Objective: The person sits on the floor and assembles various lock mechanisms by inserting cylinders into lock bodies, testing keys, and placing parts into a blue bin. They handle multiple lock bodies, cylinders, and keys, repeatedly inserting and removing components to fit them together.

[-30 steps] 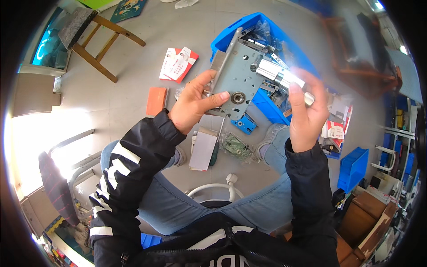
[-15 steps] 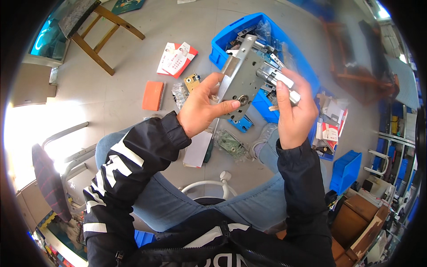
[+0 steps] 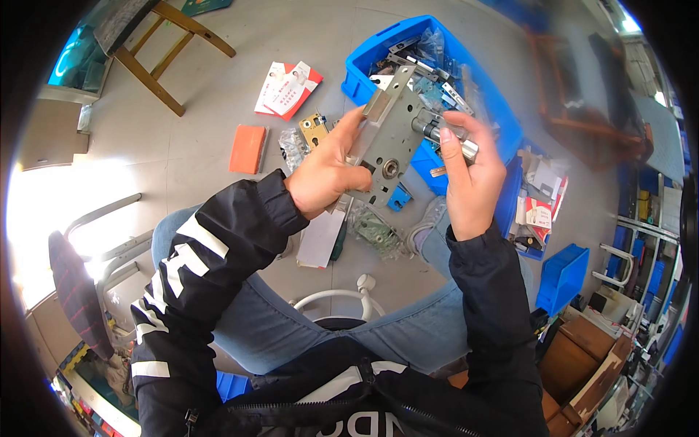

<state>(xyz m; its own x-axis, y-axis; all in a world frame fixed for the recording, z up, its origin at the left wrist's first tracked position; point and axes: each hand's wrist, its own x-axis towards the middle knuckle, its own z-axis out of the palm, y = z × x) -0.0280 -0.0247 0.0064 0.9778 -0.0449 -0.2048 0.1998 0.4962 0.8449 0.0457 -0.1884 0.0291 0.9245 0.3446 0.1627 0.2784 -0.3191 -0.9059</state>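
Note:
A flat grey metal mortise lock case (image 3: 399, 135) is held up tilted above the floor. My left hand (image 3: 326, 173) is closed around its left edge, the thumb near its lower end. In my right hand (image 3: 475, 182), pinched between thumb and fingers, is a silver lock cylinder (image 3: 431, 131). The cylinder's inner end meets the right part of the case at its hole; how deep it sits I cannot tell. A small brass-coloured piece (image 3: 438, 172) shows below my right thumb. Behind the case stands a blue bin (image 3: 362, 57) full of metal lock parts and plastic bags.
On the floor lie red-and-white leaflets (image 3: 286, 89), an orange box (image 3: 248, 149), a gold lock case (image 3: 313, 131) and a bagged part (image 3: 377, 231). A wooden stool (image 3: 166, 62) stands far left. At right are a blue tray (image 3: 537, 253) of papers and a small blue bin (image 3: 564, 279).
The right hand has brought the cylinder leftward against the case. My left thumb has slid off the round hub toward the case's lower edge. The case has shifted slightly left.

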